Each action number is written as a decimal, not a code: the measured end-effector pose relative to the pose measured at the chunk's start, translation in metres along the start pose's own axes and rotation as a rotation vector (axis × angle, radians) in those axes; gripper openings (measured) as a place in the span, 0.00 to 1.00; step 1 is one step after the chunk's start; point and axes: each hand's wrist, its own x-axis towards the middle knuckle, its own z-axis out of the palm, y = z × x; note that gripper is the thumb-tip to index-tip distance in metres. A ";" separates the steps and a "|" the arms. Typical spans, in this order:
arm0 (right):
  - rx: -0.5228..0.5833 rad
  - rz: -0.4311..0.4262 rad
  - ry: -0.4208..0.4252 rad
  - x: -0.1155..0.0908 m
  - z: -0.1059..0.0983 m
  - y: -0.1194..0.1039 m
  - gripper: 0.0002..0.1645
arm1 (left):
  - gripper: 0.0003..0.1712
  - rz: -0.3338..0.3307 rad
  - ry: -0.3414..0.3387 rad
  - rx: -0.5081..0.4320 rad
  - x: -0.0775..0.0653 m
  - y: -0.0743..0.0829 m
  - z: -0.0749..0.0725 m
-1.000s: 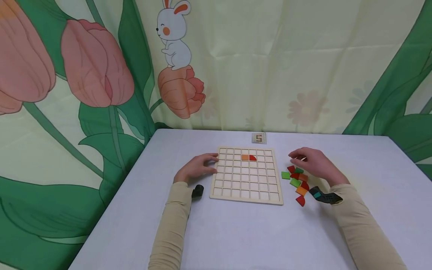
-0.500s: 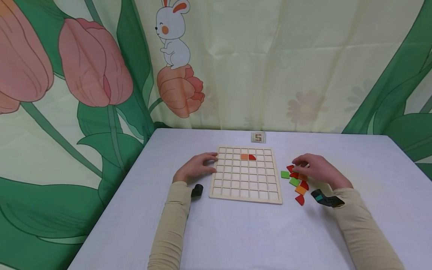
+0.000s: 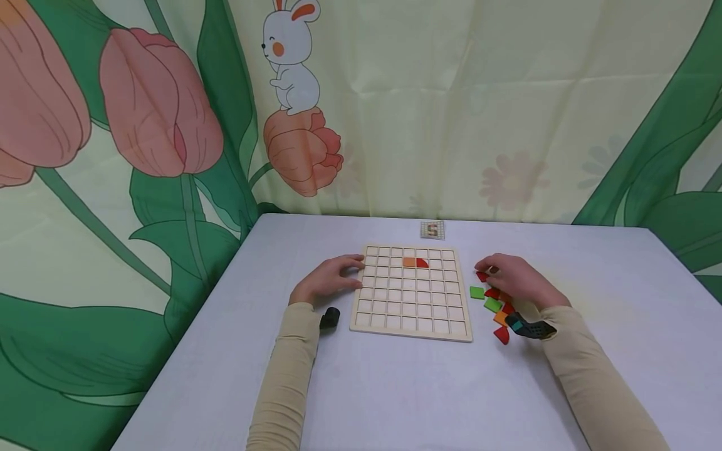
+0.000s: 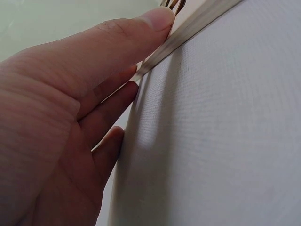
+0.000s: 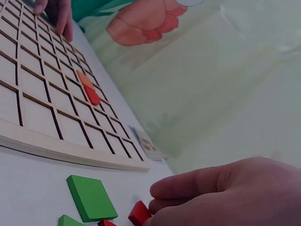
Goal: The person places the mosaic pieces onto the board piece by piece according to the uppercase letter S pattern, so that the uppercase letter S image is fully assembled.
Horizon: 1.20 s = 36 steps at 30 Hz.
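In the head view a wooden grid board (image 3: 410, 293) lies on the table with an orange square tile (image 3: 409, 262) and a red quarter-circle tile (image 3: 422, 263) side by side in its upper cells. My left hand (image 3: 329, 280) rests at the board's left edge, thumb (image 4: 157, 21) on the frame and fingers loosely extended. To the right of the board, my right hand (image 3: 519, 279) pinches another red quarter-circle tile (image 5: 139, 213) between thumb and forefinger. Under and beside this hand lie loose tiles, including a green square (image 3: 477, 292) and a red one (image 3: 501, 335); some are partly hidden.
A small pattern card (image 3: 432, 230) lies behind the board near the table's back edge. A printed curtain (image 3: 417, 113) with tulips and a rabbit hangs behind the white table (image 3: 395, 394). Each wrist carries a dark strapped device.
My right hand dipped to the tile pile, then shifted left, and the red quarter-circle tile at its fingertips moved slightly toward the back left. My left hand and the board stayed put.
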 end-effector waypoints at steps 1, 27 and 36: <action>0.006 0.003 0.002 0.000 0.000 -0.001 0.19 | 0.28 0.001 -0.001 0.001 0.000 0.000 0.000; -0.025 -0.001 0.029 0.010 0.001 0.009 0.17 | 0.28 -0.010 -0.007 -0.004 0.000 0.002 0.000; -0.019 -0.005 0.066 0.015 0.000 0.001 0.18 | 0.28 -0.011 -0.007 0.013 0.000 0.002 -0.001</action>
